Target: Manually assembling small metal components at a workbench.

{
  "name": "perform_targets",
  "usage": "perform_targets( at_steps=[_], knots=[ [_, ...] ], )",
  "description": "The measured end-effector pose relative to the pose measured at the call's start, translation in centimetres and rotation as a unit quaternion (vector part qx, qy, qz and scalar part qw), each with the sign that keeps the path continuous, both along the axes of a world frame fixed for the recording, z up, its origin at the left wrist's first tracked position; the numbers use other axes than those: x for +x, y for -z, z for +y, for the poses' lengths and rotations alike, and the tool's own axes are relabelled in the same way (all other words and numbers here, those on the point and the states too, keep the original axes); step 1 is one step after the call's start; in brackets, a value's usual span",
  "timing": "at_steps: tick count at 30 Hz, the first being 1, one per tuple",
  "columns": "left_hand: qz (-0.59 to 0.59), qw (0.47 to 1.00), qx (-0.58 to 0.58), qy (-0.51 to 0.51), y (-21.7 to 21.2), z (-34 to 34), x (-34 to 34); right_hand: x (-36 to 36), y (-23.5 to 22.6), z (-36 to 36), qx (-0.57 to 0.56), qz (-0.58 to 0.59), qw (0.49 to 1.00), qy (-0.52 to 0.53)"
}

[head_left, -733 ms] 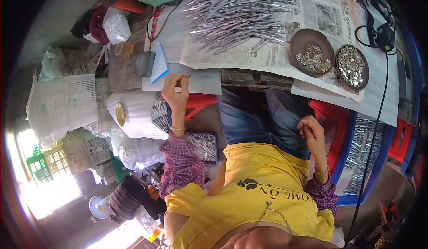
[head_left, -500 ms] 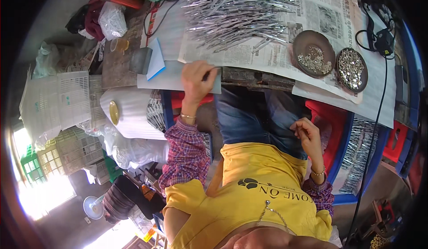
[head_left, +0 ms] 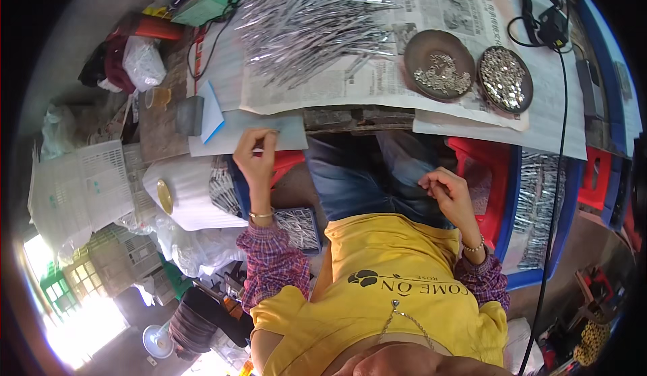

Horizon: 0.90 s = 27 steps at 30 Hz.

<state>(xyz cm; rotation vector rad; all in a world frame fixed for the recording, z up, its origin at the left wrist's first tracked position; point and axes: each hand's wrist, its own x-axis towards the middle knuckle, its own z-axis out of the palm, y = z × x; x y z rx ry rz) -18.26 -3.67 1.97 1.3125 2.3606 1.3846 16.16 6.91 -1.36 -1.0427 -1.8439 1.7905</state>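
My left hand (head_left: pixel 256 160) hovers by the near table edge, beside a pale sheet (head_left: pixel 290 128). Its thumb and fingertips meet in a pinch, and whatever is between them is too small to make out. Over my jeans, my right hand (head_left: pixel 446 191) has its fingers curled together; anything in them is hidden. A wide pile of thin silver metal strips (head_left: pixel 317 25) covers the newspaper (head_left: pixel 438 83) in front of me. To its right stand a brown dish (head_left: pixel 418 52) of small silvery pieces (head_left: pixel 441 75) and a dark dish (head_left: pixel 527 89) heaped with shiny bits (head_left: pixel 502 76).
A grey block (head_left: pixel 190 115) and a blue-edged white card (head_left: pixel 211 114) lie at the table's left. A black cable (head_left: pixel 561 174) hangs down on the right. Blue trays (head_left: pixel 539 201) with silver strips and red stools (head_left: pixel 495 204) stand below the table. White plastic baskets (head_left: pixel 87 180) are stacked left.
My left hand has drawn back from the sheet toward me and a little left. The right hand stays over my lap, fingers still curled. The whole view has shifted slightly.
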Motion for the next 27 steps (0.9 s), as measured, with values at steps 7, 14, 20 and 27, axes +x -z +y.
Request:
perform_targets(
  at_steps=[7,14,20,27],
  knots=[
    [-0.513,0.839,-0.04,0.178,-0.4,4.4,12.1,-1.2,-1.0,0.0,0.005,0.051,0.998,0.035],
    [-0.573,0.78,-0.116,0.225,1.4,5.2,16.7,-0.7,-1.8,0.2,0.011,0.069,0.995,0.069],
    [-0.553,0.788,-0.13,0.236,2.3,5.3,18.1,0.3,-1.4,0.0,-0.013,0.067,0.995,0.072],
    [-0.536,0.795,-0.145,0.247,1.9,5.3,18.5,1.0,-1.3,0.0,-0.007,0.086,0.993,0.075]
  ],
)
